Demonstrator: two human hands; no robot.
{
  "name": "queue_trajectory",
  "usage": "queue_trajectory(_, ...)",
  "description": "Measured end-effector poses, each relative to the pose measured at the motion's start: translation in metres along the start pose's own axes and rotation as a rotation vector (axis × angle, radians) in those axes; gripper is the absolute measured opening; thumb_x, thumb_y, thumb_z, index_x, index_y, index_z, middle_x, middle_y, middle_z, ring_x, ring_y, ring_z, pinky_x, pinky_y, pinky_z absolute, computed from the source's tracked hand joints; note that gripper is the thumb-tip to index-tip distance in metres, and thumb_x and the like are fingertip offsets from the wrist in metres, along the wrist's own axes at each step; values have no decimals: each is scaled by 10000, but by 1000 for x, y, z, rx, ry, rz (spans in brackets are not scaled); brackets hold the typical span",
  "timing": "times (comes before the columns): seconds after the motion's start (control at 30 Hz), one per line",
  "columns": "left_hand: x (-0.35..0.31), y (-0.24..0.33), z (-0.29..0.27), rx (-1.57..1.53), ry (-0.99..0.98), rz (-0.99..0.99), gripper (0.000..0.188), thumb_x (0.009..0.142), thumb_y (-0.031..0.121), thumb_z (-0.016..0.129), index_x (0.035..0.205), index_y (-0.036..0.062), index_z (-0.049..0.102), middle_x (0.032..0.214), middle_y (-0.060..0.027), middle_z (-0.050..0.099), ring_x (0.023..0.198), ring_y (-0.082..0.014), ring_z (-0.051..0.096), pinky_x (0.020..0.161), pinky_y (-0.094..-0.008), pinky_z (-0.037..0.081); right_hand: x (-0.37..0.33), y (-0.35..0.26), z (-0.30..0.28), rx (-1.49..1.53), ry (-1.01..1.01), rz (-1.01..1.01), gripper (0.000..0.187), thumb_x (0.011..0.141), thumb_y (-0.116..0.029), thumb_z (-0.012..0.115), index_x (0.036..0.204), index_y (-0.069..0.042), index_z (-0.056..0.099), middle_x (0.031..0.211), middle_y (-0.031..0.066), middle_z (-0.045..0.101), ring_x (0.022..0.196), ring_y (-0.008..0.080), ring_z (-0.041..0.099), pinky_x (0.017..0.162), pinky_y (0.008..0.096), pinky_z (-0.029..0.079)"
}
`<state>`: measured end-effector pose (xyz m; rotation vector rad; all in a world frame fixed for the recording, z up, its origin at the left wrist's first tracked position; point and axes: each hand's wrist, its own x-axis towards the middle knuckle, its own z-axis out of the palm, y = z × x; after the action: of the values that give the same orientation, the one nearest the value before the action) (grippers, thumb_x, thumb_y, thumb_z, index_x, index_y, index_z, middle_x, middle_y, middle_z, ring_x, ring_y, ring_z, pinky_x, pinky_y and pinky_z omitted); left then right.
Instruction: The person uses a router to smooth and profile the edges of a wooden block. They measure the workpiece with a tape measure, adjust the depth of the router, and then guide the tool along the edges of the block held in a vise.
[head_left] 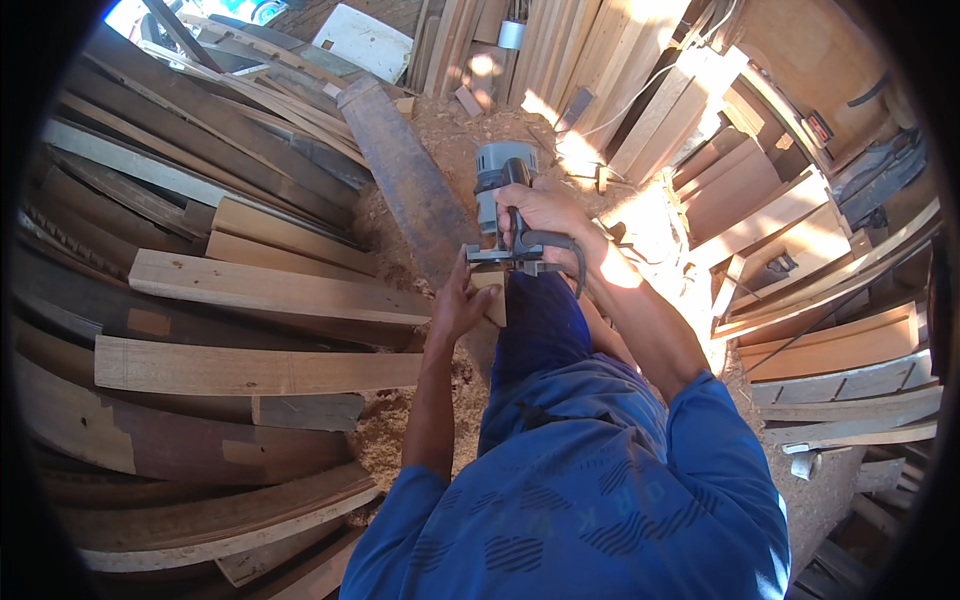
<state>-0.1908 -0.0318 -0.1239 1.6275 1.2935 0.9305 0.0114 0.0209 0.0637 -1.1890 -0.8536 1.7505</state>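
Note:
My right hand point(548, 210) is closed round the black handle of a grey-blue power router point(488, 178). The tool lies on its side, its round motor end pointing away from me, and a dark cord loops down from the handle beside my wrist. My left hand point(458, 306) grips a small pale wood block point(491, 297), thumb on its face, up against the router's flat base. Part of the left fingers is hidden behind the base. Whether the cutter touches the block cannot be made out.
A wide weathered plank point(405, 165) runs away from me beneath the tool. Long boards point(250, 365) lie stacked on the left, more timber point(740, 185) on the right. Upright planks point(590, 50) stand at the back. Sawdust point(395, 440) covers the ground.

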Motion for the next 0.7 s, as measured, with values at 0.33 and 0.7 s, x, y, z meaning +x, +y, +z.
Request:
queue_trajectory(0.33, 13, -19, 6, -122, 52, -102, 994, 846, 307, 826, 1613, 53, 247, 1372, -300, 604, 1290, -371, 605, 1005, -410, 531, 7, 7, 7, -239, -18, -93, 234, 899, -191, 663, 799, 20, 646, 686, 91, 648, 558, 188, 641, 535, 336, 534)
queue_trajectory(0.7, 15, -17, 3, -106, 76, -82, 990, 828, 294, 843, 1584, -6, 278, 1350, -275, 630, 1273, -336, 628, 1004, -408, 533, 20, 29, 11, -320, -50, -147, 210, 904, -175, 653, 822, 17, 633, 683, 90, 640, 544, 189, 641, 533, 337, 544)
